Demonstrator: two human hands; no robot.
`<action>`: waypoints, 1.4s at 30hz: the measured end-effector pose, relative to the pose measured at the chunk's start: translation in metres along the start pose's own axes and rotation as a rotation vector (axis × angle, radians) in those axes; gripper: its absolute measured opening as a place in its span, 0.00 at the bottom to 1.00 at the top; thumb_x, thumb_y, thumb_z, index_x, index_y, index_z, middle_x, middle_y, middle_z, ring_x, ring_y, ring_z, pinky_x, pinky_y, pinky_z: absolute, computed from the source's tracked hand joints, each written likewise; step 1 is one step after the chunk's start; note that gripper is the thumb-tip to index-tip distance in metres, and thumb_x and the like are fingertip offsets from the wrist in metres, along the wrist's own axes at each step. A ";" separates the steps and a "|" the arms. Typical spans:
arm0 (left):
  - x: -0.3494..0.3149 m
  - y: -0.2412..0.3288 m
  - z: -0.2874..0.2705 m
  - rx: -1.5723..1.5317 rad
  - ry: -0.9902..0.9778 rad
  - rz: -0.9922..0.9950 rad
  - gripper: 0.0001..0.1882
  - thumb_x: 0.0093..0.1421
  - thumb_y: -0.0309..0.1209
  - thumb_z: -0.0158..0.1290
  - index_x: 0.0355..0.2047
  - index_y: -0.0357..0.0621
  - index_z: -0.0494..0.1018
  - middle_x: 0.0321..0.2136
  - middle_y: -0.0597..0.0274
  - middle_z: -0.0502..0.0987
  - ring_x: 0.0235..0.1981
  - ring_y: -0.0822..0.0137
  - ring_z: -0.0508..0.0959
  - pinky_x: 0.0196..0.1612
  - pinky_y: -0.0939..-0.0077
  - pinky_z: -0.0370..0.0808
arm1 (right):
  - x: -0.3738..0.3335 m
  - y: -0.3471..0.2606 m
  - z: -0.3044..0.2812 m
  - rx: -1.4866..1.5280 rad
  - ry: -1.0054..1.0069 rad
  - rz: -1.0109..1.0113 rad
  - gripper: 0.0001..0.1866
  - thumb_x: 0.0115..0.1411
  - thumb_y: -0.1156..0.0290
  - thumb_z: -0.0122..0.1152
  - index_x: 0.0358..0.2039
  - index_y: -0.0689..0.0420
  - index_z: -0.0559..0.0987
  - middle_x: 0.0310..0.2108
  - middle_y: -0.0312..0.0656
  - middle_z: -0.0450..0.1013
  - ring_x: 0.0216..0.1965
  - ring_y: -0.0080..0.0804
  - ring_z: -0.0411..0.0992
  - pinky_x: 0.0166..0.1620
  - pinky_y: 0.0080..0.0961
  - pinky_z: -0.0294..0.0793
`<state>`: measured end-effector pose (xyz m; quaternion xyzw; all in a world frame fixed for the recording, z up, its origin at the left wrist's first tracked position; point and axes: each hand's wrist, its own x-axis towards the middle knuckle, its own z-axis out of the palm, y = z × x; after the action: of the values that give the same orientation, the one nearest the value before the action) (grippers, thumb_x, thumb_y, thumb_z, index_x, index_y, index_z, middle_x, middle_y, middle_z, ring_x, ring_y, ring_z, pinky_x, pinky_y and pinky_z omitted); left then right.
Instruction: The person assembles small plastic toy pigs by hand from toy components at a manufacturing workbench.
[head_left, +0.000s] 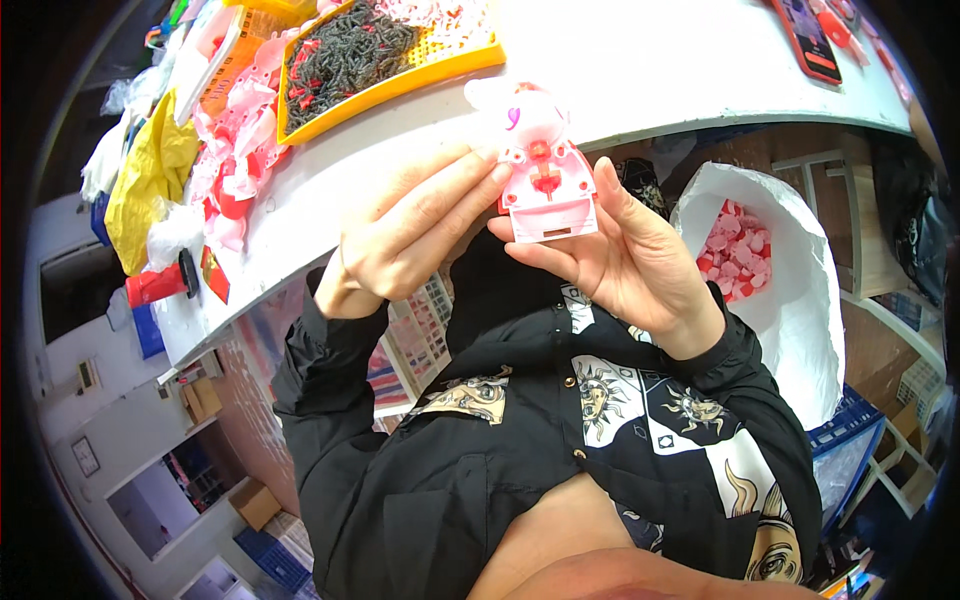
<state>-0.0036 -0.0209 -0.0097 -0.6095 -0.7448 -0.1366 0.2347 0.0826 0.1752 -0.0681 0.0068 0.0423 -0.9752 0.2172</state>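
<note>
A pink and white plastic toy housing [548, 190], its inside facing up with red parts set in the middle, is held over the near edge of the table. My right hand [640, 255] cradles it from below, fingers under the lower end and thumb along the right side. The fingers of my left hand [405, 220] are pressed together, their tips against the left side of the housing. My left thumb is hidden. Glare washes out the housing's rounded top end.
A yellow tray [400, 82] holds dark springy strands and small pale parts. Left of it lie heaped pink pieces [240, 140] and a yellow bag [150, 195]. A phone [808, 45] rests far right. Beside me stands a white sack [800, 290] containing pink and red pieces.
</note>
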 end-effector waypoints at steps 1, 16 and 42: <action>0.000 0.000 -0.003 0.024 -0.046 0.030 0.19 0.43 0.19 0.57 0.40 0.35 0.79 0.41 0.51 0.78 0.42 0.56 0.80 0.44 0.66 0.79 | 0.000 0.000 -0.002 -0.011 -0.002 0.018 0.30 0.68 0.54 0.42 0.60 0.65 0.58 0.55 0.54 0.65 0.56 0.51 0.66 0.59 0.40 0.69; 0.008 -0.024 -0.011 0.020 -0.049 0.132 0.16 0.51 0.18 0.56 0.42 0.33 0.72 0.37 0.48 0.80 0.40 0.56 0.81 0.44 0.66 0.79 | -0.002 -0.015 -0.003 0.028 0.002 -0.023 0.31 0.67 0.53 0.43 0.60 0.66 0.58 0.54 0.58 0.65 0.56 0.51 0.67 0.58 0.41 0.71; 0.047 -0.129 0.053 -0.201 -0.449 -0.674 0.08 0.57 0.27 0.56 0.35 0.34 0.75 0.29 0.59 0.78 0.32 0.70 0.78 0.39 0.80 0.75 | -0.007 -0.010 -0.008 -0.131 0.002 -0.112 0.30 0.69 0.55 0.41 0.61 0.67 0.57 0.55 0.60 0.64 0.55 0.49 0.67 0.58 0.39 0.70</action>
<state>-0.1458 0.0162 -0.0196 -0.3662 -0.9183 -0.1413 -0.0522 0.0844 0.1874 -0.0754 -0.0090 0.1063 -0.9809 0.1623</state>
